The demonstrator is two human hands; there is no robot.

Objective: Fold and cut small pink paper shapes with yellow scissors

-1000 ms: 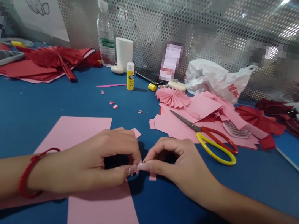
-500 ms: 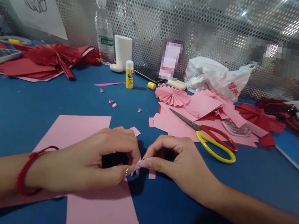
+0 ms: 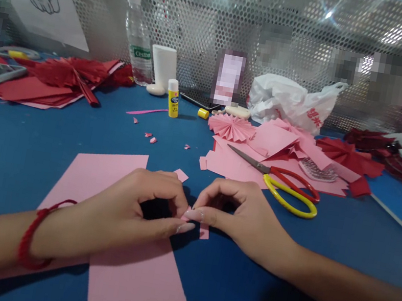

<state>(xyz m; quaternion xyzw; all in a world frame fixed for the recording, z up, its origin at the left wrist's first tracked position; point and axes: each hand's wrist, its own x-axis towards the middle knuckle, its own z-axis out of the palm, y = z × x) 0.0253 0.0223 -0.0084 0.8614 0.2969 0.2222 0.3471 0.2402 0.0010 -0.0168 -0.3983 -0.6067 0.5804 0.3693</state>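
Note:
Between the fingertips of both hands is a small piece of pink paper (image 3: 185,214), mostly covered by fingers and nails. My left hand (image 3: 148,203), with a red cord bracelet (image 3: 29,239) at its wrist, pinches it from the left. From the other side my right hand (image 3: 237,209) grips it between thumb and forefinger. Under my left hand and forearm lie pink paper sheets (image 3: 138,285). A small pink strip (image 3: 204,231) rests on the table just below my right fingertips, and a pink scrap (image 3: 181,175) sits behind my left hand.
Scissors (image 3: 274,176) with red and yellow handles lie beyond my right hand, by pink paper pieces (image 3: 273,140) and a pink paper fan (image 3: 231,127). A glue stick (image 3: 173,99), its yellow cap (image 3: 203,113), a bottle (image 3: 137,46) and a plastic bag (image 3: 291,101) stand farther back.
My left thumb has slid to the right along the pink paper piece, its tip now past it. My right hand keeps nearly the same pinch. The view has shifted slightly.

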